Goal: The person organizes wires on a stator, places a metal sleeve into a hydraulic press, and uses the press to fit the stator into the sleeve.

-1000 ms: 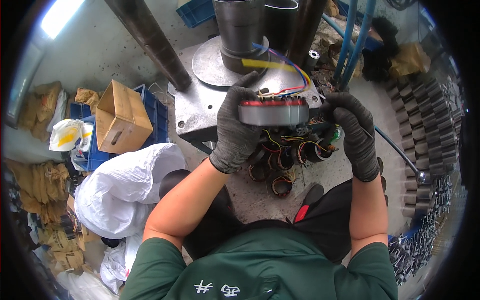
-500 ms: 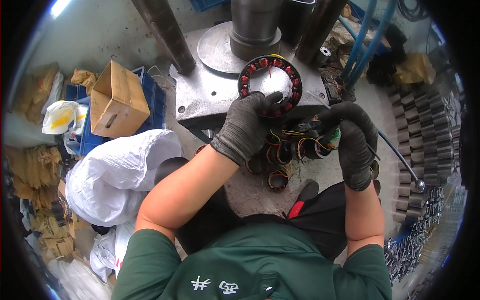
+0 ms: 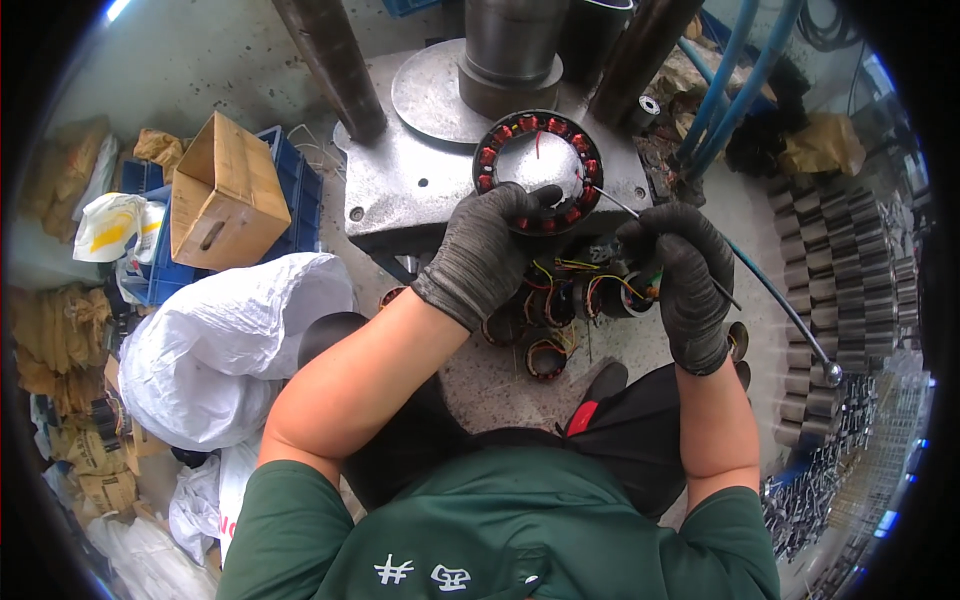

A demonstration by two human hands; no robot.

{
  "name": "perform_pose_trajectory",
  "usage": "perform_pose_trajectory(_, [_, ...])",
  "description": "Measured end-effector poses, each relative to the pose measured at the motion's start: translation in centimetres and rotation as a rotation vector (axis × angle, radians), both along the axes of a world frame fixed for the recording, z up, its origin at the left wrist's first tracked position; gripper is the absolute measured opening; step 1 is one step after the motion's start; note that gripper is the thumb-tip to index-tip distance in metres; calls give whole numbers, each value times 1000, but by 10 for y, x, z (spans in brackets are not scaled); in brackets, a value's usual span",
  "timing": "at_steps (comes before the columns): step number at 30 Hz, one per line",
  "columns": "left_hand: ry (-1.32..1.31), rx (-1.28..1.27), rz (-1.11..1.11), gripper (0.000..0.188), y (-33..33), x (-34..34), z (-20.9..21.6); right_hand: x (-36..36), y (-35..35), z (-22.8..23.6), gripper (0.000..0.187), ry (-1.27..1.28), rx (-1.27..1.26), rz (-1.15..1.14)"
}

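Gloved in dark grey, my left hand (image 3: 478, 245) grips a motor stator (image 3: 487, 158) by its near rim, thumb over the inside edge. The stator is a black ring with red-copper coils around its inside, and a short red wire stands up at its far side. It is held tilted in front of the press bed. My right hand (image 3: 690, 285), also gloved, is closed around a thin metal rod (image 3: 618, 203). The rod's tip is at the stator's right side, by the coils; whether it touches them I cannot tell.
Behind the stator stands a press with a metal bed (image 3: 400, 195) and thick columns (image 3: 335, 65). A ball-ended lever (image 3: 790, 312) slants past my right hand. More stators (image 3: 546, 358) lie below the bed. Metal cylinders (image 3: 825, 290) are stacked right; a cardboard box (image 3: 240, 195) stands left.
My right hand has moved slightly left and brought the rod's tip to the stator's right side. The left hand still grips the stator in nearly the same place.
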State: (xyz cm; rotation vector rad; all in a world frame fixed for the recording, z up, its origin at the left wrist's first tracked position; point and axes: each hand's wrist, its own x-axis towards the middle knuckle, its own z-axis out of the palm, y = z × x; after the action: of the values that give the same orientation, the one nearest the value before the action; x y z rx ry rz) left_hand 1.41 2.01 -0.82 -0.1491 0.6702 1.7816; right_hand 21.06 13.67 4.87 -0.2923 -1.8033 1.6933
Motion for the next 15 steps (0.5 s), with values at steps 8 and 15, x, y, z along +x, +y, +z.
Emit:
perform_pose_trajectory(8, [4,23,-38,30,0,2,2,6,-3,4,27,-37,-83,26])
perform_pose_trajectory(15, [163,-26,-80,51,-2,1,-2,1,-6,-4,31,-80,156,7])
